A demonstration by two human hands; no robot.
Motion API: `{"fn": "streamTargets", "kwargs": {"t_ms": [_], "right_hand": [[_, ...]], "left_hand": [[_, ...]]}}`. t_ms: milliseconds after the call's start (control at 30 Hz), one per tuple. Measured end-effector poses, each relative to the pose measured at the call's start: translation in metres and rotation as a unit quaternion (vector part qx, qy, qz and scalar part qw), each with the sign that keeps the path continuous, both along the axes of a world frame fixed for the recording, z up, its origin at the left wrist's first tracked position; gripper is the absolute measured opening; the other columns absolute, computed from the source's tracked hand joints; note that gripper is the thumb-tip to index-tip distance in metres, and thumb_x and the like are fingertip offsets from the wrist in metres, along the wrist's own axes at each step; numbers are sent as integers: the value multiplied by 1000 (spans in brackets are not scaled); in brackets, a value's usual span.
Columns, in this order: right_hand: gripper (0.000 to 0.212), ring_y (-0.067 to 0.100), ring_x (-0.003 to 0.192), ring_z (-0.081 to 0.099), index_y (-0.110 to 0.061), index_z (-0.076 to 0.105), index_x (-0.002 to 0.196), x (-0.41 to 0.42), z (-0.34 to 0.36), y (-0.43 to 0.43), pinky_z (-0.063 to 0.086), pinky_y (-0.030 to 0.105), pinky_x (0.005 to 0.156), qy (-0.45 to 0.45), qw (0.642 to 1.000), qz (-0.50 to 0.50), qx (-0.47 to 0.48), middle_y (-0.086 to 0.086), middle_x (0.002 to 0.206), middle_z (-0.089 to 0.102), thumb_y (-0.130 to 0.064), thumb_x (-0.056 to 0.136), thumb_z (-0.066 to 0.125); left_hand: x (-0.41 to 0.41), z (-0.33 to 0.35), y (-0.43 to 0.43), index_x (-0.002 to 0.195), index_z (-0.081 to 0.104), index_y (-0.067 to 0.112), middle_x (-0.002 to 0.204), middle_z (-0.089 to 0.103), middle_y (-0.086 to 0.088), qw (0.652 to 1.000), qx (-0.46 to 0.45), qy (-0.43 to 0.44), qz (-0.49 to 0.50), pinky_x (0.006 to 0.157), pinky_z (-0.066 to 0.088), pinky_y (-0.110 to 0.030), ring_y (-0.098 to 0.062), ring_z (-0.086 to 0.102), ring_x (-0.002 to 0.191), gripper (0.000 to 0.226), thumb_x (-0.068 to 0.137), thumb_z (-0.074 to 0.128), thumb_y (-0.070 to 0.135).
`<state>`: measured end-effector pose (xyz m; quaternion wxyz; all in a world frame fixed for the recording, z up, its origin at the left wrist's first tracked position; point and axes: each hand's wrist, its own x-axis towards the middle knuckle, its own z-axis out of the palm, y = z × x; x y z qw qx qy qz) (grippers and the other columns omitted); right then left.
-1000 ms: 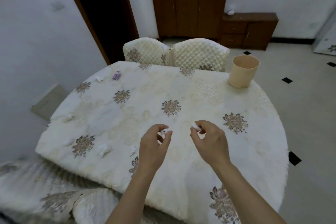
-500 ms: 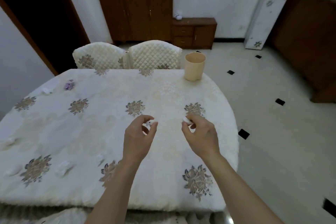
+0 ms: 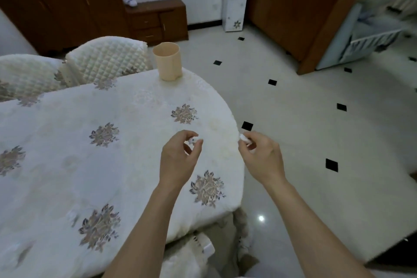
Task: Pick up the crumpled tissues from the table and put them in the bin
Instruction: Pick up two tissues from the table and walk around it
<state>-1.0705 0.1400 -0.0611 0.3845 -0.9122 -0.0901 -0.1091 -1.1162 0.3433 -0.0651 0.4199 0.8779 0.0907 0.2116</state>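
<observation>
On your far left, two quilted chairs (image 3: 106,58) stand pushed up to the far edge of the table (image 3: 67,142), which wears a white cloth with grey flower motifs. A couple of small pale lumps lie on that cloth near its near-left edge (image 3: 73,215) — too blurred to say whether they are tissues.

Moving right, the beige bin (image 3: 168,61) stands upright on the table's far right corner, its mouth open, well apart from both of your hands.

Your left hand (image 3: 178,160) hovers above the cloth near the right side of the table, thumb and forefinger pinched together on a small crumpled tissue (image 3: 193,141); the other fingers curl loosely behind. The tissue is clear of the tabletop, held at the fingertips.

Further right, your right hand (image 3: 261,158) hangs just past the table's rounded edge, over the tiled floor (image 3: 316,133). Its thumb and forefinger are closed on a second white wad (image 3: 244,139), which pokes out to the left of the fingertips — level with the one in your left hand, the two well apart.
</observation>
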Motion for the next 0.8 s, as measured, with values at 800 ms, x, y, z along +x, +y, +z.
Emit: {"fn": "streamTargets", "kwargs": {"t_ms": [800], "right_hand": [[16,13,73,60,-38,46,73,227,-30,-144,52,36,62,21,995,89,-41,-11,84,68,-34,87,54]], "left_hand": [[211,-4,-143,91,65,23,84,63,16,997,-4,35,75,62,39,-10,-8,59,68,2,90,66,24]]}}
